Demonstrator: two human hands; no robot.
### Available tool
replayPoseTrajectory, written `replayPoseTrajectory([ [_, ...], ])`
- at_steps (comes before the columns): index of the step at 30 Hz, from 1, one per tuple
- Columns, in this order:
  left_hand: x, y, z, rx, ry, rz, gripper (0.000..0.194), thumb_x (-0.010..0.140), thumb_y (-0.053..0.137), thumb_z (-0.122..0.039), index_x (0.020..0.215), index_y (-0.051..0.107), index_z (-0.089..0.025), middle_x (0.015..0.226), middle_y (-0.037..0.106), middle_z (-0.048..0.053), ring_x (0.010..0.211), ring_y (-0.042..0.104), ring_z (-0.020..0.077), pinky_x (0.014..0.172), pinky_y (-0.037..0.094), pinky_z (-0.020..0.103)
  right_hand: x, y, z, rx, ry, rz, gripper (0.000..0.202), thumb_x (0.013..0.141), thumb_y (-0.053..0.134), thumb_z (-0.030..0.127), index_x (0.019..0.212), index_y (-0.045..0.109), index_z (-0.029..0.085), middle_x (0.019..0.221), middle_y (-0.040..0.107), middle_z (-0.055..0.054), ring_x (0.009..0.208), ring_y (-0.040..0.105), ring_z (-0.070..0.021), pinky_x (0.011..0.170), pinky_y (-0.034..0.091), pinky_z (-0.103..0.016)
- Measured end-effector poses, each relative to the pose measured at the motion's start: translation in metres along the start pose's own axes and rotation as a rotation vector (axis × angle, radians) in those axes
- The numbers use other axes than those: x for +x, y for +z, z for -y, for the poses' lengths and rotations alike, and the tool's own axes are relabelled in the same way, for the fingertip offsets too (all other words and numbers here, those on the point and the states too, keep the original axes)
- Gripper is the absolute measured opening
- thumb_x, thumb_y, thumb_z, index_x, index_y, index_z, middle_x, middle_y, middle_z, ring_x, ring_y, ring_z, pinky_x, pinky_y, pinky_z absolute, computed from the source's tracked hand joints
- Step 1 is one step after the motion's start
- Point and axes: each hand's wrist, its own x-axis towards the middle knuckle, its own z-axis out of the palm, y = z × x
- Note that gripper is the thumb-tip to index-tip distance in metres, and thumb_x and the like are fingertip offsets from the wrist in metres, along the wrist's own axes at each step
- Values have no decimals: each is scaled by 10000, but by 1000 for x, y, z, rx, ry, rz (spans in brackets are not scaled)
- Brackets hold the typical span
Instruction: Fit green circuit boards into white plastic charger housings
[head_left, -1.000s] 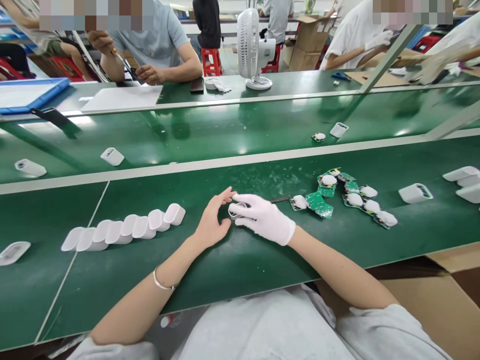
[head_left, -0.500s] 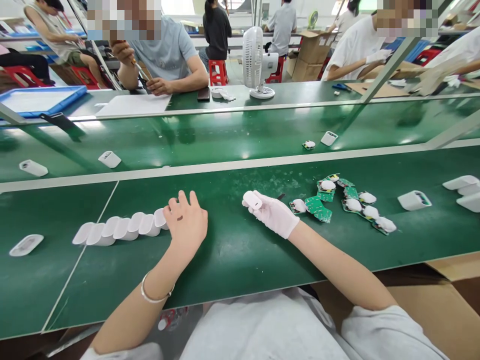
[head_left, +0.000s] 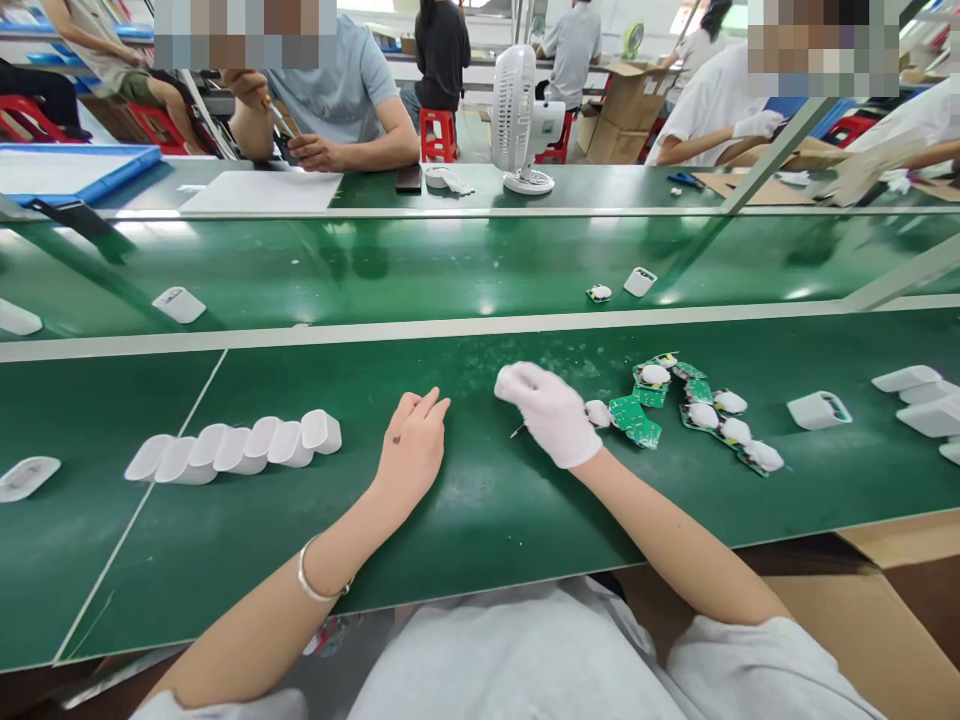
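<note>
My bare left hand [head_left: 411, 452] is over the green bench, holding nothing, fingers loosely stretched out. Left of it, apart from the hand, stands a row of several white plastic housings [head_left: 244, 448], touching one another. My right hand [head_left: 547, 412], in a white glove, is palm down with its fingers curled. A thin pointed tip [head_left: 517, 431] sticks out below the glove; whatever the fingers hold is hidden. Close to the right wrist lie several green circuit boards [head_left: 636, 420] with white round parts, in a loose chain. Beyond them is a single white housing [head_left: 819, 410], its open end showing.
More white housings [head_left: 907, 378] lie at the far right, and one [head_left: 28, 479] at far left. Across a pale rail, the green belt [head_left: 420, 270] carries several housings and a board [head_left: 599, 293]. A white fan [head_left: 514, 120] and a seated person [head_left: 330, 110] are opposite.
My left hand has moved right, away from the row of housings. My right hand has turned palm down, and the white housing that showed in its fingers is out of sight.
</note>
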Motion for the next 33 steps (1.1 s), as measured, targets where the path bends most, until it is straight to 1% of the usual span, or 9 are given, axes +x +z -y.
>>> replayPoseTrajectory([
  [2, -3, 3, -3, 66, -33, -42, 327, 875, 405, -139, 1085, 655, -127, 1279, 580, 133, 1089, 508, 340, 849, 461, 500, 2, 4, -4, -102, -15, 89, 263, 861, 434, 137, 890, 682, 218, 884, 624, -47, 765, 565, -128, 719, 438, -230],
  [4, -5, 5, -5, 93, -81, -60, 374, 853, 421, -128, 1179, 604, -116, 1357, 506, 151, 1171, 447, 384, 867, 436, 538, 6, 5, -8, -13, 79, 87, 228, 844, 469, 156, 845, 693, 197, 827, 624, -39, 721, 544, -121, 693, 433, -228],
  [9, -6, 14, -4, -152, -56, 17, 511, 868, 356, -96, 1378, 389, -104, 1445, 394, 152, 1105, 520, 278, 803, 506, 379, 15, -12, -13, 816, 557, -35, 228, 767, 633, 356, 892, 707, 180, 854, 672, -36, 701, 578, -134, 637, 506, -250],
  [12, -3, 19, -3, -305, -87, 1, 526, 879, 454, -209, 1395, 354, -175, 1438, 413, 118, 1166, 496, 274, 859, 494, 391, 18, -25, -10, 1125, 662, 45, 199, 763, 653, 359, 894, 693, 216, 866, 672, -18, 722, 602, -116, 603, 535, -208],
  [16, -1, 23, -4, -447, -204, 37, 642, 818, 579, -328, 1397, 321, -228, 1460, 379, 91, 1268, 407, 308, 984, 413, 484, 15, -35, -7, 1351, 785, 182, 162, 792, 642, 333, 922, 664, 238, 837, 668, -7, 664, 589, -89, 461, 503, -144],
  [20, -1, 23, -6, -541, -210, 80, 649, 807, 523, -224, 1408, 276, -227, 1438, 386, 102, 1272, 388, 300, 1002, 383, 497, 23, -28, -14, 1128, 636, 204, 258, 791, 637, 372, 993, 662, 214, 949, 674, -40, 770, 619, -125, 581, 554, -204],
  [25, -1, 26, -2, -703, -233, 78, 669, 848, 480, -225, 1436, 164, -249, 1316, 484, 87, 1170, 442, 249, 967, 398, 442, 91, -3, -36, 232, 362, -109, 412, 804, 573, 276, 1178, 597, 104, 1106, 647, -127, 1016, 606, -223, 871, 508, -353],
  [29, 2, 29, 3, -766, -291, 100, 717, 827, 551, -272, 1436, 172, -263, 1251, 538, 69, 1127, 461, 246, 961, 387, 432, 154, 14, -51, 17, 284, -144, 425, 843, 457, 174, 1254, 547, 115, 1198, 596, -132, 1150, 525, -215, 998, 395, -344],
  [33, 3, 32, 7, -788, -290, 98, 703, 814, 569, -278, 1427, 224, -264, 1226, 556, 72, 1129, 470, 256, 949, 386, 432, 176, 24, -58, -186, 268, -74, 394, 820, 498, 180, 1200, 601, 168, 1160, 614, -102, 1094, 552, -226, 977, 396, -330],
])
